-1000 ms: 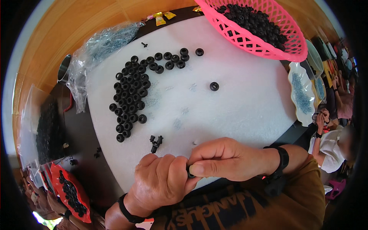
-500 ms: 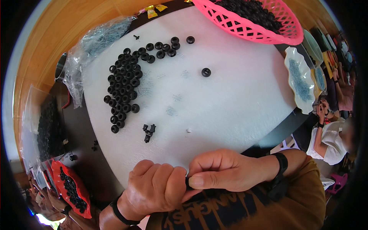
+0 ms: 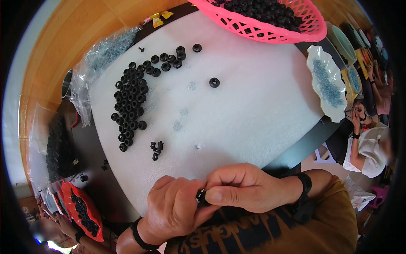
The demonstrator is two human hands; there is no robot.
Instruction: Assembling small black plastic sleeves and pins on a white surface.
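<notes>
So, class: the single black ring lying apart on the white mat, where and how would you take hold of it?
Probably by its outer rim, from straight above. The lone black ring lies flat on the white mat, hole upward, with bare mat all round, so two fingertips can likely pinch opposite sides of the rim without touching the other rings.

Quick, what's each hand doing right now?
Left hand: closed, pinching a small black part.
Right hand: closed, pinching the same small black part.

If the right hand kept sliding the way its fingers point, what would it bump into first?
The right hand points toward the person's left, so it meets the left hand at once: their fingertips already pinch a small black part between them. Beyond that, depth is unclear.
</notes>
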